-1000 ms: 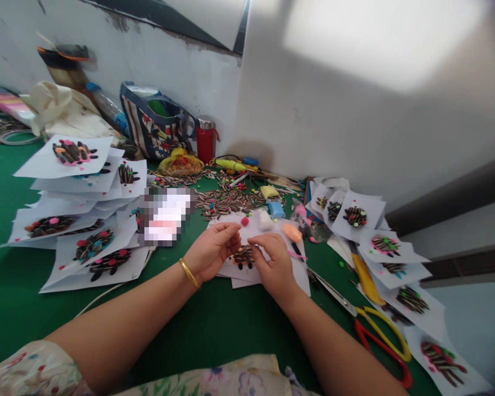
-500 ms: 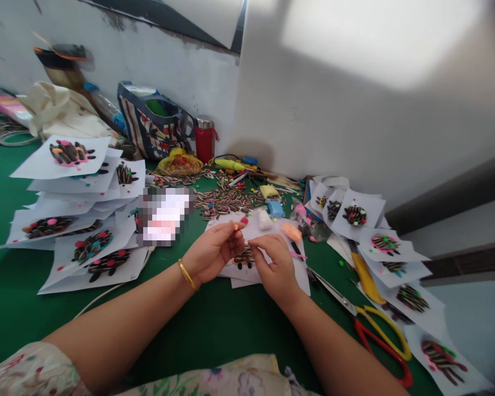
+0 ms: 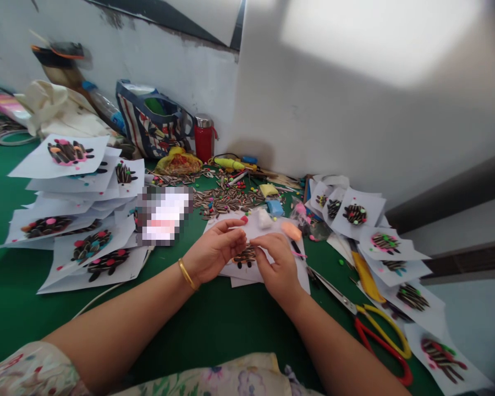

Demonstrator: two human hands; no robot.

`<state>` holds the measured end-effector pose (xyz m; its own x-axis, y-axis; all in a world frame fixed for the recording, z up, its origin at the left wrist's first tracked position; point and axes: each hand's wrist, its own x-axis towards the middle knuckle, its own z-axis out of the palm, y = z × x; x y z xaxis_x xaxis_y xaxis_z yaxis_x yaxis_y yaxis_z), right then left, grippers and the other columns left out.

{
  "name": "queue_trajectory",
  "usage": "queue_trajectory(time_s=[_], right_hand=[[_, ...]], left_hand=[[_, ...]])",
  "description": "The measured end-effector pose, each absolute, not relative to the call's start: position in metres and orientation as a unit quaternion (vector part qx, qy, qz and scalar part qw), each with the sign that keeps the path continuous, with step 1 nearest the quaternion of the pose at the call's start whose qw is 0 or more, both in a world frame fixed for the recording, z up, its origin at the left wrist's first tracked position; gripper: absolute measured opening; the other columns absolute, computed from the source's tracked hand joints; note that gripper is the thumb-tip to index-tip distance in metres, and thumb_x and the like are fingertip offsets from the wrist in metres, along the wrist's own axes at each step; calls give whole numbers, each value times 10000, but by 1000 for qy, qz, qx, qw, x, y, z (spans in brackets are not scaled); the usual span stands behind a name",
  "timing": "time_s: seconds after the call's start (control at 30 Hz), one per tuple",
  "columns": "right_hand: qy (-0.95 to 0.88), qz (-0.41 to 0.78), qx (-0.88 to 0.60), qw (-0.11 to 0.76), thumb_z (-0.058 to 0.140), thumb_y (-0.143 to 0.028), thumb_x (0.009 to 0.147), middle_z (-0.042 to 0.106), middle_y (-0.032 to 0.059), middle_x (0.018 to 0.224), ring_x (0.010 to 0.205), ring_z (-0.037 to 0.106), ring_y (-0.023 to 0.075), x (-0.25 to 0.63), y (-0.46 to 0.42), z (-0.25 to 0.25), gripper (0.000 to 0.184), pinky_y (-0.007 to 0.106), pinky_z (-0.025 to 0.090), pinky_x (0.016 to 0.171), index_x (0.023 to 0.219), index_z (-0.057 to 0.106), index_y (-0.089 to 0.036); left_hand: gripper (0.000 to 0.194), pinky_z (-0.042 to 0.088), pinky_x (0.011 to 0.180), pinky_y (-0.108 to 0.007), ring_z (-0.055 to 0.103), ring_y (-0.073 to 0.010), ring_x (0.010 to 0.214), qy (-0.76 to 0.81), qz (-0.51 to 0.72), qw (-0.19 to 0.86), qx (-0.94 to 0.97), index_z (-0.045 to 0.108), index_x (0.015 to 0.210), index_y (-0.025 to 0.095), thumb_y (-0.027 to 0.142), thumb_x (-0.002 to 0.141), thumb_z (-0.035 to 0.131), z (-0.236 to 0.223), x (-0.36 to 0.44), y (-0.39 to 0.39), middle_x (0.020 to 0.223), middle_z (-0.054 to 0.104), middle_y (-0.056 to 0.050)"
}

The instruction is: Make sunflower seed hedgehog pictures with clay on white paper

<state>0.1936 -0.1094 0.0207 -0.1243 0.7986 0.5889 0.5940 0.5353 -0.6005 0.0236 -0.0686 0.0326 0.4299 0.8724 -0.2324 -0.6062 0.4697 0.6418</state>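
My left hand (image 3: 219,248), with a gold bangle at the wrist, is held over white paper (image 3: 233,220), its fingers curled in and thumb bent toward them. Whatever sits at its fingertips is hidden now. Facing it, my right hand (image 3: 278,264) has its thumb and index finger curved together; any tiny thing in that pinch is too small to make out. Between and below the hands shows a sunflower-seed hedgehog figure (image 3: 244,257) on the paper. Just beyond lie a red clay ball (image 3: 244,219), a white clay lump (image 3: 265,219) and an orange clay lump (image 3: 291,230).
Stacks of paper with seed figures stand left (image 3: 61,170) and right (image 3: 379,242). Red-and-yellow-handled scissors (image 3: 355,311) lie beside my right arm. Sunflower seeds (image 3: 223,201), a blurred phone (image 3: 165,217), a red flask (image 3: 204,140) and a tote bag (image 3: 152,124) are farther back.
Half a second ago a small orange clay bit showed at my left fingertips; now it is out of sight. The left fingers and thumb have shifted slightly, while my right hand stays nearly still.
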Motion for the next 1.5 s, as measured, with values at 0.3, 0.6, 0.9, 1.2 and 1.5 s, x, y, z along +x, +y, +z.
queue_trajectory(time_s=[0.3,0.6,0.9,1.2,1.5], right_hand=[[-743,107,-464,471,539,-165,910,703,38,980,955,600,219,195,-111,22,200,418,466,877,1038,664,-253],[-743,109,-478,455,619,-261,900,687,39,954,921,590,221,196,-115,23,176,415,461,847,1062,688,-280],[-746,114,-476,451,639,-259,877,683,36,866,852,602,210,197,-112,22,71,395,459,808,922,693,-251],[-776,174,-524,306,686,-165,822,720,8,851,826,611,197,205,-105,10,82,336,424,773,859,698,-238],[-788,137,-536,268,721,-235,824,694,10,782,799,585,185,203,-102,10,35,325,380,739,796,700,-231]], left_hand=[[283,492,711,-202,618,-99,740,312,445,785,297,730,980,125,275,745,780,30,25,-69,786,671,-42],[242,459,607,-240,574,-143,624,368,362,636,574,734,747,145,386,734,754,33,20,-70,660,657,-40],[324,407,619,-242,567,-150,657,371,330,464,734,703,720,181,407,888,543,37,12,-63,689,651,-34],[121,375,723,-299,553,-200,823,375,147,200,893,693,818,205,289,736,720,32,9,-58,849,607,-40],[120,357,787,-347,542,-227,903,392,147,140,897,658,831,206,316,792,689,23,16,-65,883,599,-49]])
